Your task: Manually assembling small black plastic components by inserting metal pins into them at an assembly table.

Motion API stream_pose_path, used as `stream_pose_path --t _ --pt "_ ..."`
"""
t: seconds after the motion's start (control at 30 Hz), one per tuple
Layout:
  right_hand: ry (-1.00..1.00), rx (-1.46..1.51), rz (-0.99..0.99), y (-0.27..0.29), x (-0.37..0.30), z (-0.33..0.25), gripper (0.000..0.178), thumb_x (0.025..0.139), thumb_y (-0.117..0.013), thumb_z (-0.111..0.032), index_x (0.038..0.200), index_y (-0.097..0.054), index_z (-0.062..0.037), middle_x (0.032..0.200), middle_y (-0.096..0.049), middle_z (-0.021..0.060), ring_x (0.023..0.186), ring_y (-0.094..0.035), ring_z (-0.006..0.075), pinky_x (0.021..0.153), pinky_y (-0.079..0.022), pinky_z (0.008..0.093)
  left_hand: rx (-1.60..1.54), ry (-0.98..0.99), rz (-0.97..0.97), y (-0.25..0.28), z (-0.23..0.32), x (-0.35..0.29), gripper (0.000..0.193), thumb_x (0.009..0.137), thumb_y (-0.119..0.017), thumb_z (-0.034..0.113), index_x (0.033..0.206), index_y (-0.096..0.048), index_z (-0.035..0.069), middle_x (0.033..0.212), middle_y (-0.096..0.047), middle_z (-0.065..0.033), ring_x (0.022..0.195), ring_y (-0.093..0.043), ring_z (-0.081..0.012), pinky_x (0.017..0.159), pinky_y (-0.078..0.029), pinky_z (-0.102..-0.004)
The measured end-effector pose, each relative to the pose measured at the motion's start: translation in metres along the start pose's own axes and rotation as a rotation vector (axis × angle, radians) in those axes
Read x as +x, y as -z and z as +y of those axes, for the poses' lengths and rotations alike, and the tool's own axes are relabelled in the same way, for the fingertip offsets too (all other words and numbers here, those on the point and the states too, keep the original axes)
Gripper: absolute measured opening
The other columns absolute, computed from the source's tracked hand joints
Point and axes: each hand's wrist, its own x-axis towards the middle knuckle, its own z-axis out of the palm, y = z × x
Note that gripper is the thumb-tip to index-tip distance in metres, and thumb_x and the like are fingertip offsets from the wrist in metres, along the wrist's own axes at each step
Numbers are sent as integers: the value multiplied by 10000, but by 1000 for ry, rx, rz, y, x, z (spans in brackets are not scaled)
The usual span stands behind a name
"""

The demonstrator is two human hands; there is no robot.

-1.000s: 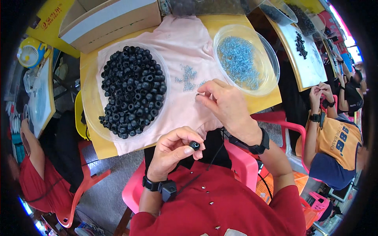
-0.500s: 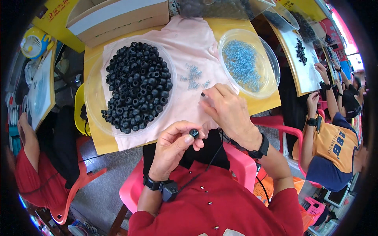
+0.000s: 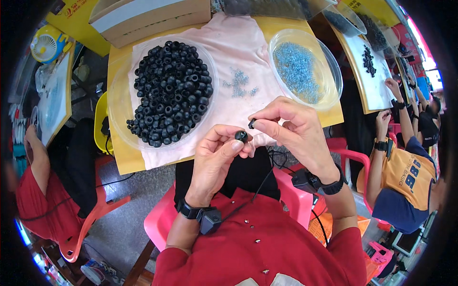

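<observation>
The right hand (image 3: 291, 131) has come back off the pink cloth (image 3: 248, 62) on the table (image 3: 119, 157) with a tiny dark piece (image 3: 251, 123) pinched tight, closing on the left hand (image 3: 217, 157), whose grip is clamped around a black ring (image 3: 241, 136), so joining looks close.

My left hand (image 3: 217, 157) and right hand (image 3: 296, 131) sit just off the near table edge, almost touching, so nothing passes between them. Straight ahead of them the pink cloth (image 3: 238, 47) lies open, with only a small scatter of blue-grey parts (image 3: 238, 83) on it. Ahead-left, the clear dish of black rings (image 3: 169, 93) blocks that side. Ahead-right, the clear bowl of blue-grey parts (image 3: 303, 66) stands in the way. Farther ahead, a cardboard box (image 3: 148, 16) closes off the back. To my right, a pink chair (image 3: 353, 157) and a neighbour's arm (image 3: 381, 138) crowd things.
</observation>
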Motion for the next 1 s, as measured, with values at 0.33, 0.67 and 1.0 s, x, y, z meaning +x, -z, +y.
stream_pose_path --t 0.33,0.67,1.0 --pt "208 -10 80 -11 -9 11 88 875 -676 -32 939 -682 28 804 -611 70 625 -628 105 533 -480 232 44 17 55 -5 -5 2 184 918 -630 35 1091 -594 -17 961 -680 -116 810 -656 -153 761 -549 -285" --pt "335 -240 180 -9 -9 26 105 827 -714 -47 909 -666 -3 768 -627 80 620 -640 165 536 -490 275 152 -6 104 -9 -10 4 189 930 -618 41 1106 -608 -29 965 -689 -133 817 -666 -153 763 -550 -284" --pt "340 -257 166 -7 -4 29 84 834 -690 -30 907 -661 -1 763 -624 88 622 -642 180 524 -494 282 146 12 76 -2 -12 8 191 951 -597 66 1117 -601 -29 983 -690 -137 843 -677 -159 738 -548 -290"
